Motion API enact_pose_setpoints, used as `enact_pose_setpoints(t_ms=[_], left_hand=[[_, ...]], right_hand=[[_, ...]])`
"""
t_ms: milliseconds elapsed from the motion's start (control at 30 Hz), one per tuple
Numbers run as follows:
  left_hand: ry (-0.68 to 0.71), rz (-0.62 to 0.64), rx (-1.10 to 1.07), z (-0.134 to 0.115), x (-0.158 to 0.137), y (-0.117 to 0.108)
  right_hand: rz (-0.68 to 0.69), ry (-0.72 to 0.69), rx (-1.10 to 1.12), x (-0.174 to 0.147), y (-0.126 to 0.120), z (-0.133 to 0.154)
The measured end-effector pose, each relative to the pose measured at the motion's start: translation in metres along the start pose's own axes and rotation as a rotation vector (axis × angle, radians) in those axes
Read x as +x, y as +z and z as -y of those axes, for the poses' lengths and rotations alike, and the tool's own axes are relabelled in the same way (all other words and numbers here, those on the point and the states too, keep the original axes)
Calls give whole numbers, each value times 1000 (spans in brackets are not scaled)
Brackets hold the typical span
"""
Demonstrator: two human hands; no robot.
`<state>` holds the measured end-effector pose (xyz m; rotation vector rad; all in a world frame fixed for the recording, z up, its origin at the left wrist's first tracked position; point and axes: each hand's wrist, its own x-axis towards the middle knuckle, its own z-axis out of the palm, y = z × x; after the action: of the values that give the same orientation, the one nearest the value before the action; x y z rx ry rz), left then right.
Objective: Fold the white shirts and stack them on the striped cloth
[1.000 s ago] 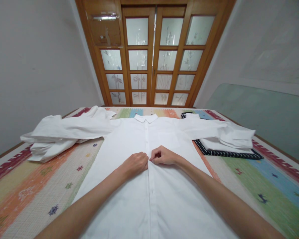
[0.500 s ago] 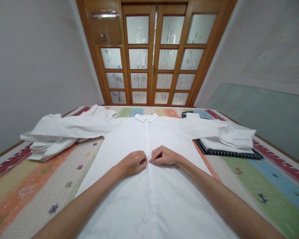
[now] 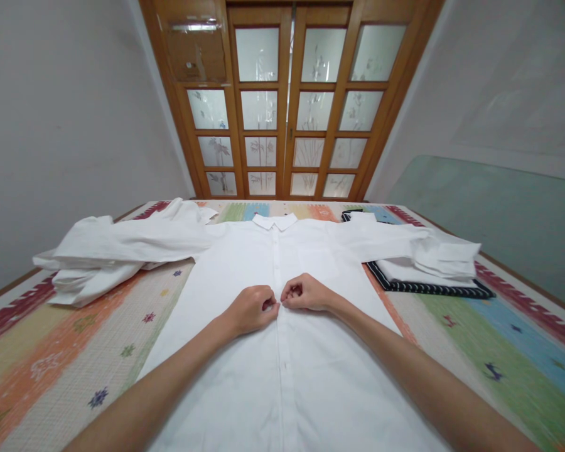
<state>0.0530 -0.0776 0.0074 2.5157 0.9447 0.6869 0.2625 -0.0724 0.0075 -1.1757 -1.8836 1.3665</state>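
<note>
A white long-sleeved shirt (image 3: 245, 383) lies front side up, its collar away from me and its sleeves spread to both sides. At the middle of its front placket, my left hand (image 3: 257, 309) is closed in a pinch on the shirt's edge. Just right of it, my right hand (image 3: 308, 292) pinches the placket too, thumb and forefinger together. The fingertips of both hands nearly meet. Any button between them is too small or hidden to see. Lower down the placket, a small button shows.
Crumpled white cloth (image 3: 89, 282) lies under the left sleeve. Beneath the right sleeve is a folded white item with a black striped edge (image 3: 433, 289). A colourful striped cover (image 3: 456, 339) spreads underneath. Beyond stand wooden glazed doors (image 3: 287, 113); a pale green panel (image 3: 499, 213) leans at right.
Both hands stay at the same spot on the placket, with only small finger shifts. My right hand has moved slightly up. The view has shifted a little.
</note>
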Motion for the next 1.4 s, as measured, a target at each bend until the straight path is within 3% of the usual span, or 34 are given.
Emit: enact_pose_setpoints(t_ms=[600, 867, 967, 1200, 1400], left_hand=[[-427, 71, -135, -23, 8, -13], [-787, 218, -439, -28, 13, -16], [-871, 193, -578, -33, 16, -19], [-933, 193, -904, -34, 16, -25], [-891, 250, -864, -25, 16, -17]], right_hand=[[-28, 9, -10, 3, 2, -5], [-16, -15, -2, 3, 2, -8], [-16, -9, 6, 3, 2, -7], [-21, 3, 0, 3, 1, -4], [-28, -10, -3, 3, 2, -8]])
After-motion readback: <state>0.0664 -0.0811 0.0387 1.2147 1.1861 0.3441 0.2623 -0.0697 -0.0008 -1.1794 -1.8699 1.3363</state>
